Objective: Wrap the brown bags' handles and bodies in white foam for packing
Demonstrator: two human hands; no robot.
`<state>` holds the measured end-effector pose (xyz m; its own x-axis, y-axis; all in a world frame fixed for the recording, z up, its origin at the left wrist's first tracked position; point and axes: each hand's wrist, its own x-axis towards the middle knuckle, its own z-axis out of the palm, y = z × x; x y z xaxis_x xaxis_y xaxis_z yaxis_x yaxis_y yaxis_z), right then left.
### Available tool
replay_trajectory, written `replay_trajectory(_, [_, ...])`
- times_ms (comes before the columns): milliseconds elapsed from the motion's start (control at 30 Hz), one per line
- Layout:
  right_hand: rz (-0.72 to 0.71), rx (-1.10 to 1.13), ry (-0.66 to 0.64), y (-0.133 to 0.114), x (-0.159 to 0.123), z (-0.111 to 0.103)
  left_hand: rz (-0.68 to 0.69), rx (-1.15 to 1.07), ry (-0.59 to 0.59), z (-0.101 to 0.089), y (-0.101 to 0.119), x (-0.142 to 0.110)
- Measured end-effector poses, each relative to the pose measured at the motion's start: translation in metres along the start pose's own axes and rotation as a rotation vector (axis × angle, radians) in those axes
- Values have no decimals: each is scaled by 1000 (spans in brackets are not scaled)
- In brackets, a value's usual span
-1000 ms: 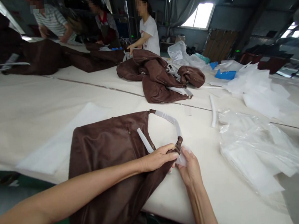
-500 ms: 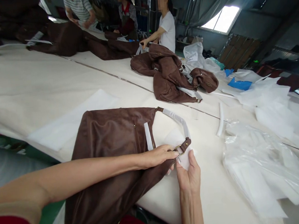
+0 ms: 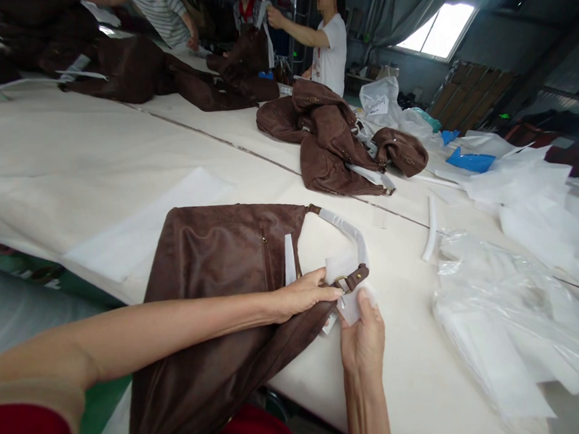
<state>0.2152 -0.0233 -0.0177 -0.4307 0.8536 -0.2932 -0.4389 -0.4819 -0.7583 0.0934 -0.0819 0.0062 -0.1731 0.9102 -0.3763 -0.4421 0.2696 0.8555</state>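
Observation:
A flat brown leather bag lies on the cream table in front of me, hanging partly over the near edge. Its handle is wrapped in white paper and ends in a brown strap with a brass buckle. My left hand pinches the bag's corner just left of the buckle. My right hand is under the buckle, holding a small white sheet of wrapping paper against the strap.
A pile of brown bags lies mid-table, with more brown bags at the far left. Clear plastic bags and white sheets cover the right side. A white foam tube lies loose. Three people work at the far end.
The view shifted a little. My right hand has drawn the white paper up around the buckle strap. A person at the far end has lifted a brown bag up.

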Motion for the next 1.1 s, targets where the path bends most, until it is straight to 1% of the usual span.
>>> replay_trajectory(67, [-13, -56, 11, 0, -2, -3, 7, 8, 45, 0, 0, 0])
replay_trajectory(133, [-21, -101, 3, 0, -3, -10, 35, 28, 93, -1, 2, -1])
replay_trajectory(200, [-38, -145, -31, -2, -3, -24, 58, 38, 118, -1, 4, -1])
replay_trajectory(267, [-89, -208, -81, -6, -3, -41, 75, 16, 98, 0, 6, -2])
replay_trajectory(367, [-224, -385, -219, -13, 4, -65, 87, -49, 43, 2, 9, -3])
replay_trajectory(467, [-414, -687, -422, -25, 19, -77, 64, -78, 40, 5, 11, -5])
replay_trajectory(533, [-595, -915, -526, -37, 32, -75, 63, -81, 53, 6, 11, -7])
replay_trajectory(633, [-895, -1149, -638, -59, 48, -58, 82, -84, 87, 7, 11, -7])
replay_trajectory(700, [-1012, -1237, -737, -73, 54, -41, 87, -74, 110, 6, 10, -6])
replay_trajectory(733, [-1026, -1270, -790, -78, 56, -32, 88, -66, 118, 6, 9, -5])
replay_trajectory(767, [-1002, -1291, -831, -82, 58, -24, 87, -56, 124, 5, 8, -5])
replay_trajectory(800, [-942, -1297, -857, -83, 60, -17, 82, -45, 131, 4, 7, -4])
replay_trajectory(867, [-741, -1271, -858, -81, 64, -7, 57, -21, 137, 2, 5, -3])
replay_trajectory(933, [-524, -1216, -843, -75, 68, -2, 33, 3, 136, 0, 4, -3])
replay_trajectory(967, [-447, -1185, -841, -72, 70, -1, 34, 12, 129, 0, 4, -3])
replay_trajectory(1033, [-381, -1122, -827, -66, 73, 1, 52, 36, 102, -1, 4, -4])
replay_trajectory(1100, [-386, -1085, -795, -64, 74, 2, 64, 65, 73, -1, 5, -5])
